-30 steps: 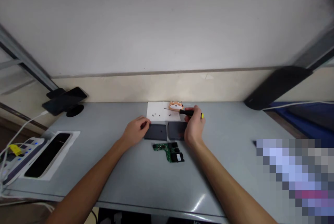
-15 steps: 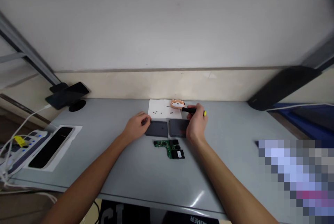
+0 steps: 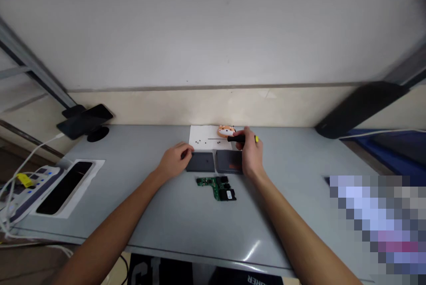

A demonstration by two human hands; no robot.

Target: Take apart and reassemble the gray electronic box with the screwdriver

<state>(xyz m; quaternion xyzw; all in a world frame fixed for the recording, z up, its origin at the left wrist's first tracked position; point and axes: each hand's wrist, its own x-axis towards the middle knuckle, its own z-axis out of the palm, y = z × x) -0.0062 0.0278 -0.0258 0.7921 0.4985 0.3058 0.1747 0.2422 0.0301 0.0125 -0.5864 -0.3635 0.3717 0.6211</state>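
Observation:
My right hand (image 3: 252, 154) grips a screwdriver (image 3: 243, 138) with a black handle and a yellow end. Its thin shaft points left over a white sheet (image 3: 196, 132) dotted with several small dark screws (image 3: 197, 142). Curled closed, my left hand (image 3: 175, 160) rests at the left edge of a flat black panel (image 3: 201, 162); whether anything lies in its fingers is hidden. Beside that panel is a black case half (image 3: 229, 162), partly behind my right wrist. Nearer to me lies a green circuit board (image 3: 216, 187) with black parts.
An orange-and-white animal-faced object (image 3: 226, 131) sits at the sheet's back right. To the left are a phone (image 3: 65, 187), a power strip (image 3: 36, 187) with cables, and a dark screen on a stand (image 3: 85, 121). A tall black object (image 3: 359, 110) leans at the right.
The screwdriver has shifted slightly left with my right hand, its shaft now lying further across the white sheet. My left hand stays at the panel's edge.

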